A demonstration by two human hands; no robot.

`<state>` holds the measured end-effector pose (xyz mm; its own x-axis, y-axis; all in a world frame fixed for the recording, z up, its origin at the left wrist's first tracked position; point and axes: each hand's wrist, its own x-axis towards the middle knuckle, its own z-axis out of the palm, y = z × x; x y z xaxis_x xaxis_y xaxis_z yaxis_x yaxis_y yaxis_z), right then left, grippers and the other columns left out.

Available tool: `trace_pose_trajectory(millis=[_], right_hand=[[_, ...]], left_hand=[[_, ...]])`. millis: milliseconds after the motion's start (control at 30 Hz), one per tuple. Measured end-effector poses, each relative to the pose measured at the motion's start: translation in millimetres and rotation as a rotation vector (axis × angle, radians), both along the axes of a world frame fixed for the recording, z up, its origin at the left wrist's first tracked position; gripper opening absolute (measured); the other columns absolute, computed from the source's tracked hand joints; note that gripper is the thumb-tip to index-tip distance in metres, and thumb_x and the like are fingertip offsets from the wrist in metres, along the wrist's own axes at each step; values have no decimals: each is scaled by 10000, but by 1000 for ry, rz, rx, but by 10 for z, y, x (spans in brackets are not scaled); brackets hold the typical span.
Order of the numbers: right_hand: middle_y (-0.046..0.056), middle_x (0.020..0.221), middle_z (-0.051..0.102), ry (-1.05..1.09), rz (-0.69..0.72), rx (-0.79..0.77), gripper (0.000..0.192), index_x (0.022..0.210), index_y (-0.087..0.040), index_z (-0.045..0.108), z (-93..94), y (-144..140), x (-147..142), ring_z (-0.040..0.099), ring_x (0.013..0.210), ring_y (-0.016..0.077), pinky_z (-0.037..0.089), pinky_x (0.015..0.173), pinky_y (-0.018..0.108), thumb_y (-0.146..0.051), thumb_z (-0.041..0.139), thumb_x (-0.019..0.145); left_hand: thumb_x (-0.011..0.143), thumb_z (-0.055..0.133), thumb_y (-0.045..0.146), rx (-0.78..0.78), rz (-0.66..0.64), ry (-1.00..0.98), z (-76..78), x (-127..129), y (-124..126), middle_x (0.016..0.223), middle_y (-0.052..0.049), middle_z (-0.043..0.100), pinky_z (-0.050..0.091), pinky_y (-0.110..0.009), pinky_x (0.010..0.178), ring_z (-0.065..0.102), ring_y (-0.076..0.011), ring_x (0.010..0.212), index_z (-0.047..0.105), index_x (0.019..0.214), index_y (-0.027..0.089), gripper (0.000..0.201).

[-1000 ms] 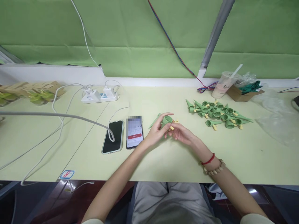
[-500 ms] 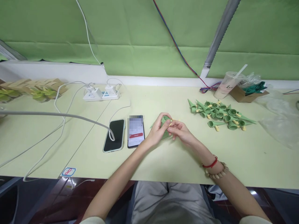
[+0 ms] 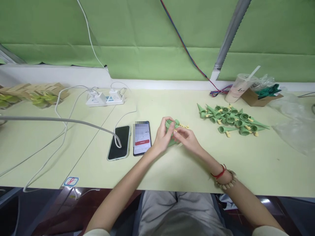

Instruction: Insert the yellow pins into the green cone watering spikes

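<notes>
Above table (image 3: pixel 172 170), green cone (image 3: pixel 170 126) in left hand (image 3: pixel 162 136)

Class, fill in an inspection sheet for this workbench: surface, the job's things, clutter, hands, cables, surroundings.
Surface: pale green table, mostly bare at the front.
Job's things: green cone part with a small yellow piece, held in both hands; pile of green cone parts to the right.
Clutter: two phones, drink cup, cardboard box, clear plastic bag.
Hands: left hand grips the cone; right hand pinches at it.
Cables: white leads from power strip; grey cable reaches the dark phone.
Surroundings: green wall panel.
</notes>
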<state>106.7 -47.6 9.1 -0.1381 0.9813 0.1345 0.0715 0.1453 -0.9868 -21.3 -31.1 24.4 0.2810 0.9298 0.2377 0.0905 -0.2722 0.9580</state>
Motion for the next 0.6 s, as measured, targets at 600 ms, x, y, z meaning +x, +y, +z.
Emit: trace_pose_trajectory(millis=[600], right_hand=[[-27,527,403,-360,-231,525,255,507,-197,396,-74,-29,50,411,535,113,340,510,251,-195,549,710]], left_hand=[[877,322,482,118,-54,171,-22,21,0,868,-33,535,384,-258,661,497,-138,752,486,948,197,337]])
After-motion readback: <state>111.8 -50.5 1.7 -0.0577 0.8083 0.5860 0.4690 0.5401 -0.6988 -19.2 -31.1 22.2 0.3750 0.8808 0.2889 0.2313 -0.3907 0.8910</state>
